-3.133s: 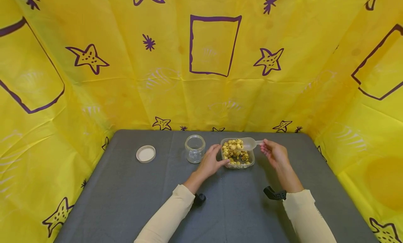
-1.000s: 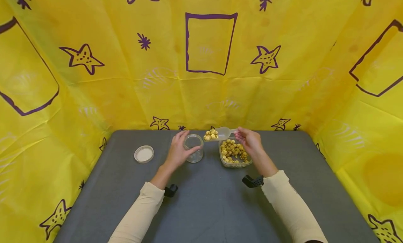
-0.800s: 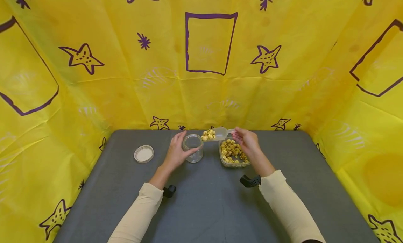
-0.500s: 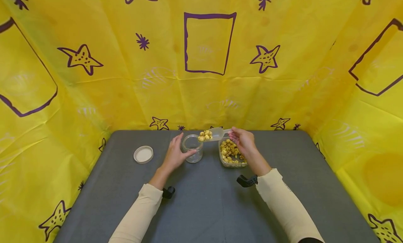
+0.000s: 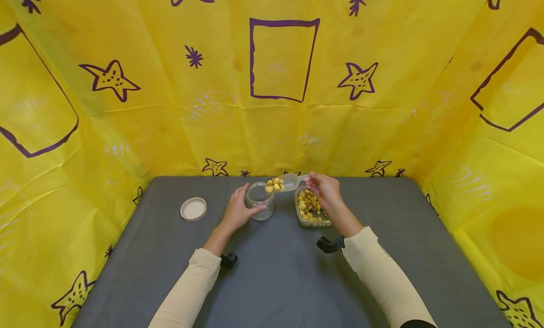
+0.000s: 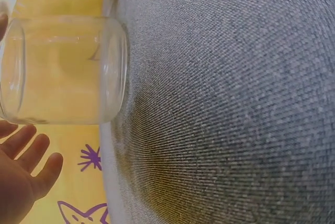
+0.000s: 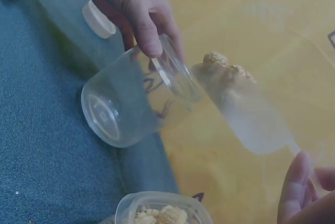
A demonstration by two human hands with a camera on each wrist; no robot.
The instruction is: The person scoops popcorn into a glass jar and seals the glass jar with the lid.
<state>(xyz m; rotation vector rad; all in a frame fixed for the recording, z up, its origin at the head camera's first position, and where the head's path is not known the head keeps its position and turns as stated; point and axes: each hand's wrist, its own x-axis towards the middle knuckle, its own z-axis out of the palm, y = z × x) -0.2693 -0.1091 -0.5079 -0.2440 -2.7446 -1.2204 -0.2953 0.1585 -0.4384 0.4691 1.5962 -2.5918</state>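
Observation:
A clear glass jar [image 5: 264, 213] stands on the table with nothing inside. My left hand [image 5: 236, 212] holds it near the mouth, thumb on the near side of the rim; in the left wrist view several fingers [image 6: 32, 153] spread loosely beside the glass. My right hand [image 5: 326, 192] pinches the handle of a translucent scoop [image 5: 291, 182]. The scoop carries a heap of caramel popcorn [image 5: 274, 185], whose front pieces sit over the right edge of the jar's mouth. Below the right hand is a clear plastic tub [image 5: 297, 214] of popcorn, its right side partly covered by the hand.
A round white-lined lid [image 5: 193, 209] lies on the grey table [image 5: 272, 281], left of the jar. Yellow patterned cloth [image 5: 204, 139] hangs behind the table and on both sides.
The left hand has gone from the tub to the jar. The right hand has lifted the loaded scoop out of the tub and moved it left to the jar's mouth, more slowly of late.

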